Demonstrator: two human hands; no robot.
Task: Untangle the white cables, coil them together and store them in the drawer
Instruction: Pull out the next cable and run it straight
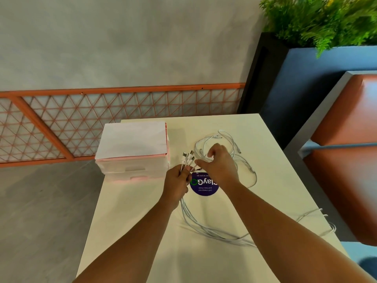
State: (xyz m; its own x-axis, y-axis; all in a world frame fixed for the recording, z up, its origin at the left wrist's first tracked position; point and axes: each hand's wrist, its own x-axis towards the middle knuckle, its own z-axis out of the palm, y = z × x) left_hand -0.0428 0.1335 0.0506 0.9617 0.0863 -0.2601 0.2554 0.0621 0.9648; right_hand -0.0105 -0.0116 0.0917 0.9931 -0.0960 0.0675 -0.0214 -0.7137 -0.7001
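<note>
Several white cables (206, 228) lie on the cream table (142, 231), running from my hands down and right to the table's right edge. My left hand (177, 181) grips a bunch of them, their plug ends (187, 157) sticking up above my fist. My right hand (217, 162) pinches a looped part of the cables (224, 137) just right of the plugs. The pink and clear drawer unit (132, 160) stands at the table's far left corner, its drawers shut.
A round purple sticker (204, 185) sits on the table under my hands. A blue and orange bench (346, 139) runs along the right side. An orange lattice rail (81, 119) and a planter (318, 21) stand behind. Grey floor lies to the left.
</note>
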